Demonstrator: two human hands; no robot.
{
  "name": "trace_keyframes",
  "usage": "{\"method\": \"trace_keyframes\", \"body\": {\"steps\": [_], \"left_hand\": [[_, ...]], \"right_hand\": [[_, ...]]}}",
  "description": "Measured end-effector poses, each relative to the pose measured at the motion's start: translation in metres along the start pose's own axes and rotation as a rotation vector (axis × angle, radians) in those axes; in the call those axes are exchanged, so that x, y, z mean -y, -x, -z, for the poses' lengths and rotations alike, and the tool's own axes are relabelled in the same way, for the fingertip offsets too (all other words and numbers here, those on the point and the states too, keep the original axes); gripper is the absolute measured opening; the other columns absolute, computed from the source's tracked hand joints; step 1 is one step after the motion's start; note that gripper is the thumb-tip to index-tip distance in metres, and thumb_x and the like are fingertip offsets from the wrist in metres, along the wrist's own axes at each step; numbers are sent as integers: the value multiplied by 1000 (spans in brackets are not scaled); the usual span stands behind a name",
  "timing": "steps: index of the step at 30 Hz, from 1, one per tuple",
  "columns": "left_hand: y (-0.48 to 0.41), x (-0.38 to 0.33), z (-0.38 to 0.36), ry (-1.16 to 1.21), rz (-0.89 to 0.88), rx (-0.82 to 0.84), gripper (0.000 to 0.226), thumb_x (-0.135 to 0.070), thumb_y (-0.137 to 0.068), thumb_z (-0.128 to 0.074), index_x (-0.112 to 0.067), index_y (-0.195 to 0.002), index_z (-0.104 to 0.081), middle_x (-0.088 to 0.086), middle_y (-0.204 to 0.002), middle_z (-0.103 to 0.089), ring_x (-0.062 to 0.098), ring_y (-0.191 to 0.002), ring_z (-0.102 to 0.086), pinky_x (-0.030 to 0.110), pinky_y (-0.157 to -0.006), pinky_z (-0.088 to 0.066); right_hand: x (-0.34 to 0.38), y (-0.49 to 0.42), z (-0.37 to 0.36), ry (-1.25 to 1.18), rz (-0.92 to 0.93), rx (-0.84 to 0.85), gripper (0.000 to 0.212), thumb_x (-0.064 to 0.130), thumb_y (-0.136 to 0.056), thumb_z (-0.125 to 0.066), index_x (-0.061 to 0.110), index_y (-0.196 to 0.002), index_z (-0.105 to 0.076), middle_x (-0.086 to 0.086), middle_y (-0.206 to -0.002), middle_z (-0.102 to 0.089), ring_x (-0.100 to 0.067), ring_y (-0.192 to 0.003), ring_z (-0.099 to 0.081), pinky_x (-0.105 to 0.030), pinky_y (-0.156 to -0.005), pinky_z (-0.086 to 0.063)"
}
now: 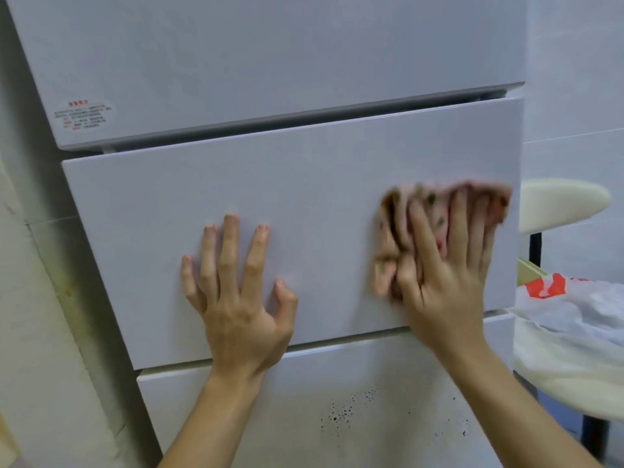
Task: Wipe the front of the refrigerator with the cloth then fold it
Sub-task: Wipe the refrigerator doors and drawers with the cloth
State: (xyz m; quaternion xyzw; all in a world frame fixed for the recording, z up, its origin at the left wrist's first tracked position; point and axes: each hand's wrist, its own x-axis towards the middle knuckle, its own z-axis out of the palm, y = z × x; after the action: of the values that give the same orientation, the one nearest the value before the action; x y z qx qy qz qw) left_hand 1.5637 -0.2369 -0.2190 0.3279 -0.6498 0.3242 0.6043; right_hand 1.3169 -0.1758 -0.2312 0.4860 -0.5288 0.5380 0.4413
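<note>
The white refrigerator point(304, 184) fills the view, with an upper door, a middle drawer front and a lower drawer front. My right hand point(452, 271) presses a bunched pink patterned cloth point(391, 231) flat against the right part of the middle drawer front; hand and cloth are motion-blurred. My left hand point(236, 292) rests on the same drawer front, left of centre, fingers spread, holding nothing. Dark specks point(351, 407) dot the lower drawer front below my right forearm.
A label with red print point(82, 114) sits on the upper door's lower left corner. A wall runs along the left. To the right stands a cream-cushioned chair point(560, 204) with a white plastic bag with red print point(567, 298) on its seat.
</note>
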Motion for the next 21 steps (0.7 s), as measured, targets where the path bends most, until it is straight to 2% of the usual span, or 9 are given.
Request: {"method": "trace_keyframes", "body": {"steps": [4,7,9,11,14,16,18,21], "left_hand": [[1,0,-1,3,3,-16,63,-31,-91,-55,-14,-153,-51,14,-167,-35,37,-157,-27,64,-125,-15],[1,-1,0,10,5,-20,63,-29,-91,-56,-14,-152,-52,14,-166,-35,38,-156,-27,64,-125,-15],[0,-3,1,15,19,-20,63,-27,-90,-57,-13,-151,-52,14,-166,-36,38,-156,-27,65,-125,-16],[-2,-6,1,27,28,-12,64,-26,-89,-57,-13,-151,-53,14,-166,-36,38,-156,-27,66,-124,-15],[-2,-6,2,35,34,-7,64,-25,-87,-57,-13,-150,-54,14,-166,-37,38,-156,-27,67,-124,-15],[-1,-5,2,35,34,-3,64,-26,-88,-57,-13,-150,-53,14,-166,-36,37,-156,-27,66,-124,-15],[-1,-4,2,36,27,-1,63,-27,-89,-56,-13,-150,-53,14,-166,-36,38,-156,-27,66,-124,-15],[-2,-3,2,41,28,3,64,-27,-89,-56,-14,-151,-52,14,-166,-36,37,-157,-26,65,-125,-14]], "right_hand": [[-40,64,15,60,-27,131,66,34,-95,-48,23,-159,-36,-24,-170,-18,-49,-157,-13,-69,-125,-10],[-47,30,16,19,-58,57,63,37,-98,-47,18,-157,-42,-29,-168,-18,-52,-155,-16,-59,-128,-5],[-43,-17,14,-47,-124,-36,63,40,-102,-45,17,-160,-38,-31,-167,-20,-48,-155,-21,-49,-129,-13],[-39,-65,14,-128,-241,-81,69,45,-100,-47,22,-163,-32,-24,-166,-24,-38,-152,-32,-44,-124,-25],[-35,-102,11,-151,-361,-114,74,50,-99,-44,28,-165,-21,-16,-158,-35,-32,-141,-42,-46,-116,-37],[-29,-93,10,-142,-391,-138,72,48,-102,-41,22,-166,-20,-20,-151,-40,-34,-136,-44,-47,-115,-37],[-29,-61,10,-129,-432,-105,72,43,-103,-40,17,-166,-18,-27,-147,-41,-40,-133,-46,-52,-114,-37],[-35,16,14,-136,-511,8,77,41,-98,-46,16,-165,-16,-29,-147,-43,-48,-129,-48,-60,-112,-40]]}}
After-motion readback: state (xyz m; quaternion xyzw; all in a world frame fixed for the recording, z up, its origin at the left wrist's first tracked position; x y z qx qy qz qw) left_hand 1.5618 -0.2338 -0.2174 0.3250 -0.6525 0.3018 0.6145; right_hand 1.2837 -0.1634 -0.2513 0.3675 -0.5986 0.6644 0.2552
